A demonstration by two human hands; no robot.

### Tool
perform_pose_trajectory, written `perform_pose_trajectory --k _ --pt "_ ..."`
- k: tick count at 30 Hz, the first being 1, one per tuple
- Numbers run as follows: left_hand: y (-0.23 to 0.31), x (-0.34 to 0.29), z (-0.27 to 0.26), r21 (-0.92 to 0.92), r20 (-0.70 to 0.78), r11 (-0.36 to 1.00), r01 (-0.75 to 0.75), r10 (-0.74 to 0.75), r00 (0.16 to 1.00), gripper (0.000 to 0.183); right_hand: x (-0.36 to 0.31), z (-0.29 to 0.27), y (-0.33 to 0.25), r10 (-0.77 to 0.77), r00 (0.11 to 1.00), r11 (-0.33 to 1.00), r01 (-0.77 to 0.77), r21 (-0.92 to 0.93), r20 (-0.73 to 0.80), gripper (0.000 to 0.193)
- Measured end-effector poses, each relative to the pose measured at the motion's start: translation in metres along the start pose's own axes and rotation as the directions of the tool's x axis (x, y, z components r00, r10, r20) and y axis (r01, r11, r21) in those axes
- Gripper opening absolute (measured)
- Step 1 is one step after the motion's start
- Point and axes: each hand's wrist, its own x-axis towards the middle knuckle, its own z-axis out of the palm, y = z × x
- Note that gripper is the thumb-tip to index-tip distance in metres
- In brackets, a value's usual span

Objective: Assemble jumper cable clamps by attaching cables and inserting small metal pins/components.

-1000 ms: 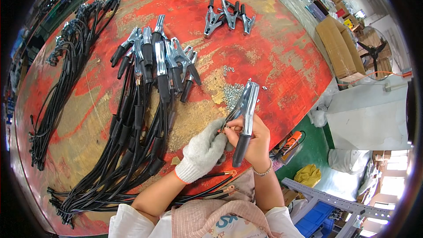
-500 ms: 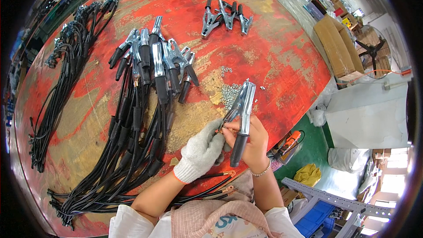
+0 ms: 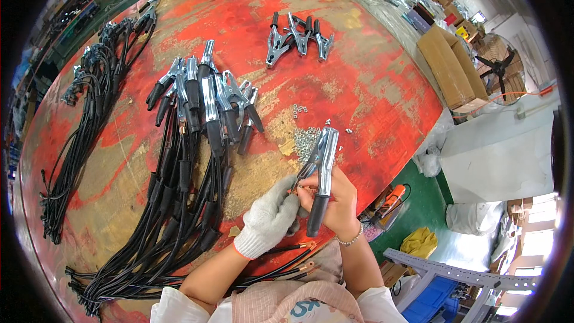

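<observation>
A silver spring clamp (image 3: pixel 326 158) with a black handle sleeve stands tilted between my hands, jaw end pointing away from me. My left hand (image 3: pixel 266 218), in a grey-white knit glove, is closed around the clamp's lower left arm. My bare right hand (image 3: pixel 339 203) is beside it, thumb and fingertips pinched together at a copper-coloured end by the glove. What the pinch holds is too small to make out. The sleeved handle crosses in front of the right palm. Just beyond the clamp lies a pile of small metal nuts (image 3: pixel 305 142).
Left of my hands lies a bundle of black cables (image 3: pixel 161 221) with clamps (image 3: pixel 206 96) at its far end. Another cable bundle (image 3: pixel 89 126) is farther left. Several loose clamps (image 3: pixel 299 39) lie at the back. A cardboard box (image 3: pixel 448 69) and a fan (image 3: pixel 499 69) stand right.
Both hands and the clamp sit slightly lower and farther left in the picture. The table's things have shifted too, so the view has moved. The grip looks much the same.
</observation>
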Motion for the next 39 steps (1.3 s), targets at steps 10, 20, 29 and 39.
perform_pose_trajectory --k 10,20,29,39 --pt "0.003 -0.001 -0.002 -0.039 0.002 0.998 0.047 -0.047 0.999 0.038 0.003 0.002 -0.001 -0.059 0.998 0.997 0.058 -0.048 -0.019 0.023" --pt "0.005 -0.001 -0.003 -0.065 0.004 0.997 0.051 -0.051 0.999 0.039 0.002 0.0 0.004 -0.08 0.996 0.994 0.083 -0.068 0.051 0.023" --pt "0.003 0.002 -0.004 -0.019 0.013 1.0 0.003 -0.003 1.0 0.039 -0.001 0.006 0.006 -0.119 0.992 0.984 0.114 -0.136 -0.031 0.021" --pt "0.0 0.002 -0.003 -0.038 0.016 0.999 0.005 -0.005 1.0 0.039 -0.001 0.006 0.005 -0.123 0.992 0.987 0.118 -0.106 -0.039 0.021"
